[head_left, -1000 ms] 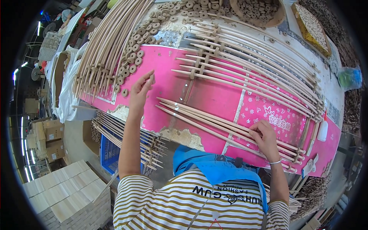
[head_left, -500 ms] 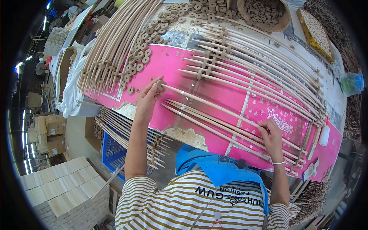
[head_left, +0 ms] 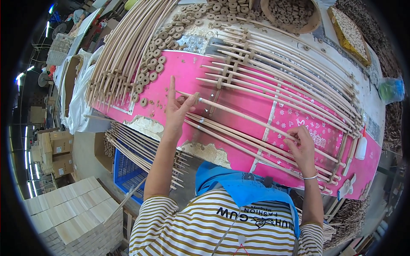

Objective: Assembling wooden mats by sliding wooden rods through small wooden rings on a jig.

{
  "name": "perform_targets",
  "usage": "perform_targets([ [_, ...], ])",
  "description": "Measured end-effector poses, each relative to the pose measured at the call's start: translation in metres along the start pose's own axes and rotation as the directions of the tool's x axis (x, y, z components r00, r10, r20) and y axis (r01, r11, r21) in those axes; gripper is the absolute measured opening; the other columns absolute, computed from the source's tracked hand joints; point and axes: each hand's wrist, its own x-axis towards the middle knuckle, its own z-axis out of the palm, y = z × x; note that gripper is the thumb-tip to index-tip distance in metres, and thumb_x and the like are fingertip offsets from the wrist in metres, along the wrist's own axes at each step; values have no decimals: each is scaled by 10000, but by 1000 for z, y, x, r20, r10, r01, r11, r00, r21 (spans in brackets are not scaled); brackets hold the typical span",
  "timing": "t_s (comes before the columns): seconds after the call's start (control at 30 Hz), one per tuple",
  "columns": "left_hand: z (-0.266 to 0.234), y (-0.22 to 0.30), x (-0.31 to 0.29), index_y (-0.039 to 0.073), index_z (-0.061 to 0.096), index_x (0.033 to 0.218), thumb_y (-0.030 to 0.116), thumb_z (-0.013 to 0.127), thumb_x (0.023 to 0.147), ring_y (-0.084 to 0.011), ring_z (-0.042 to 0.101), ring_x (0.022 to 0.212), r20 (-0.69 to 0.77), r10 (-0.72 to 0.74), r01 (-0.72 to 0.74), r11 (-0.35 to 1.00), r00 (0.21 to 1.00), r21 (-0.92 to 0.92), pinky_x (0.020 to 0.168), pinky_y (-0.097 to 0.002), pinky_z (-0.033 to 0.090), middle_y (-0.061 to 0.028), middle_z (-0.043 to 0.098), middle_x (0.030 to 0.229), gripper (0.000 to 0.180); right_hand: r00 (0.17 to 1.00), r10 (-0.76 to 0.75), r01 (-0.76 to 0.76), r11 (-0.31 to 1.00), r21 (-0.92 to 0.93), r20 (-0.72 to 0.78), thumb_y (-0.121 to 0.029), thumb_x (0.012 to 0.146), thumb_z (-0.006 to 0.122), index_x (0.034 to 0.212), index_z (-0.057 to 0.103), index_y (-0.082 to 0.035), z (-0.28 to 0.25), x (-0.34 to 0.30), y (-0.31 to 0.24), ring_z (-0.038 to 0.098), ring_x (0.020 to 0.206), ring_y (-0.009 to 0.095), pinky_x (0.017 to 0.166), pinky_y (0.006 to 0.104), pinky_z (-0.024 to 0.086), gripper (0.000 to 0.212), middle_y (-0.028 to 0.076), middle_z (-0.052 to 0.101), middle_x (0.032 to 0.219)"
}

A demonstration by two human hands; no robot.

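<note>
Wooden rod, room beyond, table edge nearer

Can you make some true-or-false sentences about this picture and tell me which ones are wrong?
1. A round brown wooden-looking ring sits around a long pale wooden stick, by the left hand. True.
2. The right hand grips a white plastic bottle. False: its fingers hold the stick; the bottle is apart, farther right.
3. A blue plastic basket sits lower than the bright pink table covering. True.
4. The round tan tub holds green apples. False: it holds small brown pieces.
5. A silver-coloured bracelet circles the right wrist. True.
</note>
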Motion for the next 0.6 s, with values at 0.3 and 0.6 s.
perform_targets([
  [0.3, 27, -1, 3, 149, 93, 1707, 183, 779, 963, -140, 693, 965, -9, 36, -36, 999, 999, 30, 767, -277, 559, -67, 710, 1054, 1013, 984, -167, 147, 952, -267, -55, -109, 896, 755, 989, 719, -29, -10, 6, 13, 626, 804, 322, 703, 431, 500, 128, 127, 628, 881],
  [0.6, 24, -7, 8, 146, 189, 1699, 118, 653, 1052, -108, 651, 1014, 4, 112, -112, 990, 994, 89, 855, -279, 525, -19, 656, 1109, 797, 975, -197, 171, 959, -225, -100, -179, 912, 763, 965, 669, -58, 2, 25, 23, 634, 824, 285, 713, 406, 510, 162, 99, 644, 887],
])
